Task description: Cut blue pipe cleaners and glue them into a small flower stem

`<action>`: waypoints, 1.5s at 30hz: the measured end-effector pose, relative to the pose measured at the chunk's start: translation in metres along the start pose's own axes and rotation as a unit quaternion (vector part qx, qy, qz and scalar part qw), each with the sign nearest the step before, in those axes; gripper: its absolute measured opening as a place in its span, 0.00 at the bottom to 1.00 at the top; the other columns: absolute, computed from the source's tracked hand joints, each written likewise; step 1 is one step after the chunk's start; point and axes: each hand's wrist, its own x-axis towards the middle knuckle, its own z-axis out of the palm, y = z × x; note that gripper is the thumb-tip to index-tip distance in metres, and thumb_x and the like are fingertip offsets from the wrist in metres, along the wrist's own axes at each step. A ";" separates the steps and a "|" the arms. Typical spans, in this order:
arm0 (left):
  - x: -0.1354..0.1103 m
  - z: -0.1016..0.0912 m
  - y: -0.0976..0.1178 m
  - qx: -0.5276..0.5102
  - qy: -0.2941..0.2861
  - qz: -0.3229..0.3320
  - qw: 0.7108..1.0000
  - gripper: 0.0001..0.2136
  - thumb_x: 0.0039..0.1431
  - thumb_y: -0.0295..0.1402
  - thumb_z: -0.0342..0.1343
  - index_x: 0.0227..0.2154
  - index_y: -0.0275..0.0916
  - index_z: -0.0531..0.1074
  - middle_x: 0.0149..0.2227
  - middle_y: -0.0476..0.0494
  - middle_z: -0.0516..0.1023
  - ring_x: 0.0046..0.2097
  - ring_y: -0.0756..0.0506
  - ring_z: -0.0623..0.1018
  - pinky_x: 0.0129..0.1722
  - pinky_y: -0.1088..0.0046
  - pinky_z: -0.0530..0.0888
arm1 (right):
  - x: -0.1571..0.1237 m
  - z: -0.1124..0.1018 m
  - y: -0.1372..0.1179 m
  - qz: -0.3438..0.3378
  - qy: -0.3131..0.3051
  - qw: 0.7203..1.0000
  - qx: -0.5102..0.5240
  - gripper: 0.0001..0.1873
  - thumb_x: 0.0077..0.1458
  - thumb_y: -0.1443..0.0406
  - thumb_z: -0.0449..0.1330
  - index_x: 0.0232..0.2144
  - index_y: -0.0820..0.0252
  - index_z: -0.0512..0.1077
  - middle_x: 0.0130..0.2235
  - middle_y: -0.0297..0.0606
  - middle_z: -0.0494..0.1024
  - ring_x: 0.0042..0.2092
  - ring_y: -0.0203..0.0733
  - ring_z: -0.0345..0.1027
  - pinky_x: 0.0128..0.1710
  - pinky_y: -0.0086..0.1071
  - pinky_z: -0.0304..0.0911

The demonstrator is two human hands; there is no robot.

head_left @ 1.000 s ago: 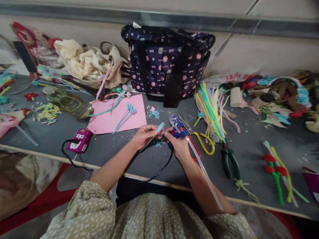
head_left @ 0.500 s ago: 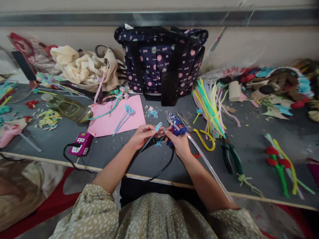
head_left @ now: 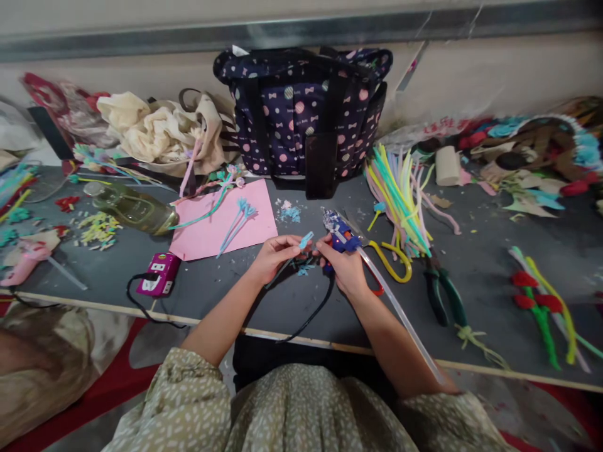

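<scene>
My left hand (head_left: 277,256) pinches a blue pipe cleaner stem (head_left: 279,274) with small light-blue pieces (head_left: 306,239) at its upper end. Close by on the right, my right hand (head_left: 343,262) is closed around a blue hot glue gun (head_left: 343,237), whose long clear glue stick (head_left: 400,314) sticks out behind toward the forearm. The thumb and forefinger of this hand come together beside the blue pieces; whether they pinch a small bit there, I cannot tell. Below the fingers lie loose blue scraps (head_left: 304,269). Yellow-handled scissors (head_left: 393,257) rest just behind the gun.
Pink paper (head_left: 202,235) bears two blue pipe cleaner flowers (head_left: 237,227). A bottle (head_left: 134,210) lies on its side near a purple power socket (head_left: 157,274). Behind stand a dark patterned bag (head_left: 282,119) and phone (head_left: 321,164). Pipe cleaners (head_left: 396,194) and pliers (head_left: 445,295) lie right.
The view has shifted slightly. The tips of my two hands are a little farther apart, and the blue pieces in my left hand show more clearly. Both grips stay the same.
</scene>
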 end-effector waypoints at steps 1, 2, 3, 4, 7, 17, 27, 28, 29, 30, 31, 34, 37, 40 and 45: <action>0.000 0.000 0.000 0.005 0.009 0.000 1.000 0.10 0.45 0.35 0.68 0.26 0.35 0.77 0.38 0.42 0.80 0.38 0.46 0.78 0.38 0.70 0.74 | 0.000 0.001 -0.002 -0.004 0.009 1.000 0.006 0.17 0.40 0.59 0.70 0.30 0.57 0.68 0.28 0.29 0.73 0.28 0.37 0.72 0.20 0.26 0.62; 0.000 0.000 0.000 0.012 0.016 -0.002 1.000 0.10 0.45 0.36 0.68 0.26 0.35 0.77 0.35 0.43 0.79 0.35 0.48 0.77 0.35 0.72 0.73 | -0.001 0.001 -0.004 -0.010 0.017 1.000 0.009 0.17 0.40 0.60 0.70 0.30 0.57 0.67 0.29 0.29 0.73 0.28 0.37 0.72 0.20 0.26 0.62; 0.001 0.000 0.000 0.022 0.022 -0.005 1.000 0.10 0.45 0.36 0.68 0.26 0.35 0.76 0.32 0.44 0.78 0.32 0.50 0.75 0.31 0.74 0.71 | -0.001 0.001 -0.005 -0.018 0.022 1.000 0.011 0.17 0.40 0.60 0.69 0.31 0.57 0.67 0.29 0.29 0.73 0.28 0.36 0.72 0.20 0.26 0.62; 0.001 -0.001 -0.001 0.033 0.026 -0.009 0.999 0.10 0.46 0.36 0.68 0.26 0.35 0.76 0.29 0.45 0.77 0.29 0.51 0.73 0.28 0.76 0.69 | 0.000 0.001 -0.006 -0.025 0.023 0.999 0.010 0.17 0.41 0.60 0.69 0.31 0.57 0.67 0.29 0.29 0.73 0.28 0.36 0.72 0.21 0.26 0.62; 0.001 -0.003 -0.004 0.061 0.030 -0.027 0.997 0.11 0.47 0.37 0.67 0.26 0.35 0.75 0.26 0.48 0.74 0.25 0.54 0.68 0.22 0.78 0.62 | 0.000 0.000 -0.005 -0.038 0.017 0.999 0.007 0.16 0.43 0.59 0.68 0.32 0.57 0.67 0.28 0.29 0.73 0.28 0.37 0.73 0.21 0.26 0.63; -0.001 -0.001 -0.003 0.129 0.023 -0.040 0.991 0.12 0.49 0.39 0.65 0.26 0.35 0.74 0.22 0.51 0.69 0.23 0.55 0.64 0.23 0.78 0.60 | -0.002 -0.001 -0.005 -0.046 0.005 0.999 0.012 0.15 0.46 0.59 0.68 0.33 0.57 0.68 0.29 0.29 0.75 0.28 0.37 0.74 0.21 0.26 0.63; -0.001 -0.001 -0.003 0.157 0.013 -0.030 0.987 0.13 0.50 0.41 0.64 0.26 0.35 0.74 0.22 0.50 0.68 0.24 0.54 0.64 0.24 0.77 0.60 | -0.002 -0.005 -0.001 -0.038 0.011 0.999 -0.025 0.15 0.45 0.58 0.68 0.32 0.56 0.69 0.28 0.27 0.75 0.22 0.30 0.65 0.24 0.28 0.64; -0.001 -0.002 -0.003 0.160 0.011 -0.029 0.987 0.13 0.50 0.41 0.64 0.26 0.35 0.73 0.23 0.50 0.68 0.24 0.54 0.64 0.24 0.77 0.60 | -0.002 -0.005 0.000 -0.039 0.013 0.999 -0.024 0.15 0.45 0.58 0.68 0.32 0.56 0.69 0.29 0.27 0.75 0.22 0.30 0.65 0.24 0.28 0.64; -0.002 -0.002 -0.003 0.163 0.009 -0.029 0.986 0.13 0.51 0.41 0.64 0.26 0.35 0.73 0.23 0.50 0.68 0.24 0.54 0.64 0.24 0.77 0.60 | -0.001 -0.005 0.001 -0.039 0.014 0.999 -0.023 0.15 0.44 0.58 0.69 0.32 0.56 0.69 0.29 0.27 0.75 0.22 0.30 0.64 0.24 0.28 0.64; -0.002 -0.002 -0.003 0.165 0.008 -0.028 0.986 0.13 0.51 0.41 0.64 0.26 0.35 0.73 0.23 0.50 0.68 0.24 0.54 0.64 0.24 0.77 0.60 | -0.001 -0.005 0.001 -0.038 0.015 0.999 -0.022 0.15 0.44 0.58 0.69 0.32 0.56 0.70 0.29 0.27 0.75 0.22 0.30 0.64 0.24 0.28 0.63; -0.002 -0.002 -0.003 0.167 0.005 -0.027 0.986 0.12 0.51 0.41 0.63 0.27 0.35 0.73 0.23 0.50 0.68 0.24 0.54 0.64 0.24 0.77 0.60 | -0.001 -0.005 0.002 -0.037 0.014 0.999 -0.023 0.15 0.44 0.58 0.69 0.32 0.56 0.70 0.28 0.27 0.75 0.22 0.30 0.64 0.24 0.28 0.63; -0.003 -0.002 -0.003 0.171 -0.002 -0.026 0.985 0.12 0.52 0.40 0.63 0.27 0.36 0.73 0.23 0.51 0.67 0.24 0.54 0.63 0.24 0.76 0.60 | -0.001 -0.005 0.002 -0.034 0.014 0.999 -0.026 0.14 0.44 0.59 0.69 0.31 0.57 0.70 0.27 0.27 0.74 0.22 0.29 0.64 0.24 0.27 0.63; -0.003 -0.002 -0.003 0.176 -0.006 -0.023 0.984 0.11 0.53 0.40 0.63 0.27 0.36 0.73 0.23 0.51 0.68 0.24 0.54 0.64 0.25 0.76 0.60 | -0.001 -0.005 0.002 -0.037 0.014 0.999 -0.029 0.14 0.44 0.59 0.69 0.31 0.57 0.71 0.27 0.27 0.74 0.22 0.30 0.64 0.24 0.27 0.63; -0.003 -0.002 -0.004 0.178 -0.006 -0.019 0.984 0.11 0.54 0.40 0.62 0.28 0.36 0.73 0.23 0.50 0.68 0.24 0.54 0.64 0.25 0.76 0.61 | -0.001 -0.005 0.002 -0.043 0.015 0.998 -0.038 0.14 0.44 0.58 0.69 0.31 0.57 0.71 0.27 0.28 0.74 0.22 0.30 0.64 0.25 0.27 0.64; -0.003 -0.002 -0.004 0.179 -0.010 -0.016 0.984 0.12 0.53 0.40 0.63 0.27 0.36 0.73 0.23 0.50 0.68 0.24 0.53 0.64 0.25 0.76 0.61 | -0.001 -0.007 0.004 -0.042 0.024 0.997 -0.054 0.15 0.44 0.58 0.69 0.32 0.57 0.71 0.28 0.28 0.74 0.22 0.30 0.64 0.24 0.27 0.63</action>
